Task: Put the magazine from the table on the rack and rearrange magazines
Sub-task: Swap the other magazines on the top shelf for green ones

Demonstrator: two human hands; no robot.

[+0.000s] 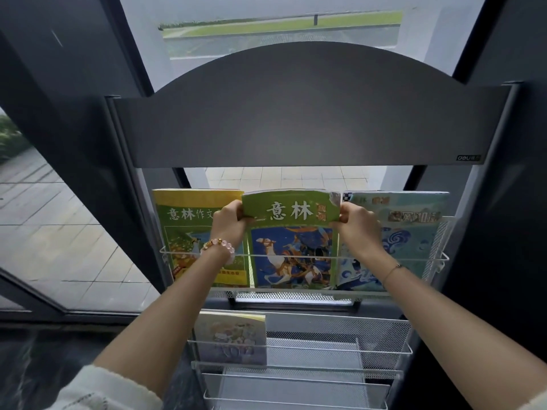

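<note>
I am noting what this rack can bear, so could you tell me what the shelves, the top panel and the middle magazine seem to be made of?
Shelves: apparently white-coated metal, shown by thin wire rails and mesh.
Top panel: looks like dark matte sheet metal, though plastic is possible.
Middle magazine: paper with a slightly glossy printed cover, its top edge gripped by both hands.

We read "意林" on the green magazine (291,214), "意林作文" on the yellow magazine (189,216), and the brand "deli" on the rack header (469,157).
</note>
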